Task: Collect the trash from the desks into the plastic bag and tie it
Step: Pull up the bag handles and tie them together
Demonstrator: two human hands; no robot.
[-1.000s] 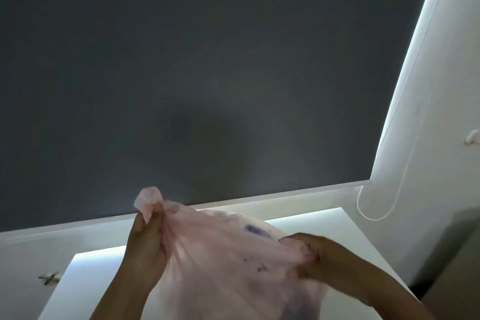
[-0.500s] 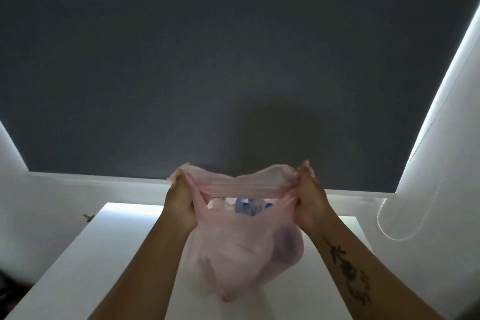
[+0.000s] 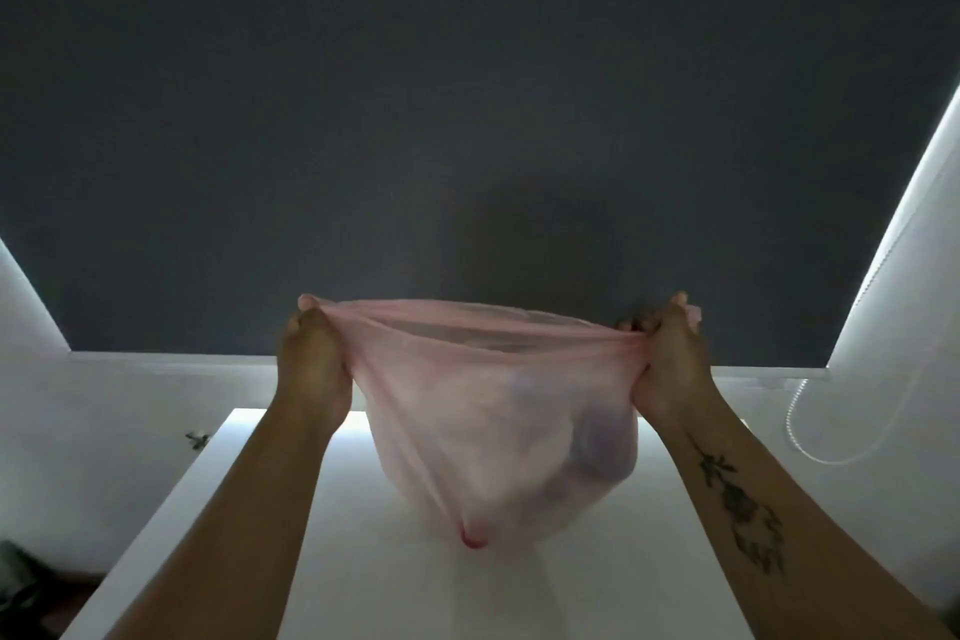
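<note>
A thin pink plastic bag (image 3: 488,431) bulges with trash that shows through as dim purple and white shapes. Its bottom rests on or just above the white desk (image 3: 363,577). My left hand (image 3: 311,364) grips the bag's left handle and my right hand (image 3: 670,359) grips the right handle. The two hands pull the top edge wide and taut between them, so the mouth is stretched nearly flat. What lies inside cannot be made out.
A dark roller blind (image 3: 467,120) covers the window behind the desk, with a white sill under it. A looped blind cord (image 3: 810,437) hangs at the right wall. A small metal fitting (image 3: 197,439) sits on the left wall. Dark things (image 3: 21,582) lie low at left.
My hands have moved apart, stretching the bag's top wide and flat. Half a second ago the handles were closer together and the mouth gaped, showing a blue item inside.
</note>
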